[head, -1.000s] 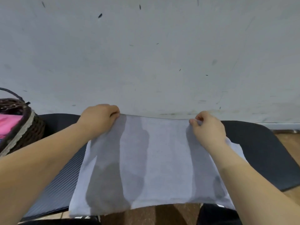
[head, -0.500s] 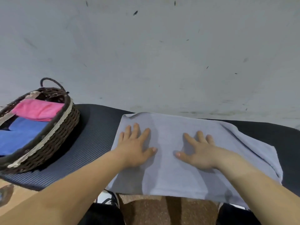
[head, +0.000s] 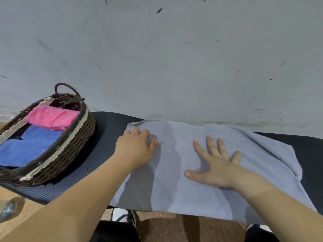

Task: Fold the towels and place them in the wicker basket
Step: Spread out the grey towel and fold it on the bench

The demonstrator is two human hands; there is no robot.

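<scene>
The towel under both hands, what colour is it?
The towel is pale grey-blue; the head view shows it best.

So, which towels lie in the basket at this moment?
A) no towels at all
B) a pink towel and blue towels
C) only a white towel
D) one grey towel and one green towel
B: inside the basket a folded pink towel lies next to blue towels, while the grey towel is spread outside it on the dark mat.
</scene>
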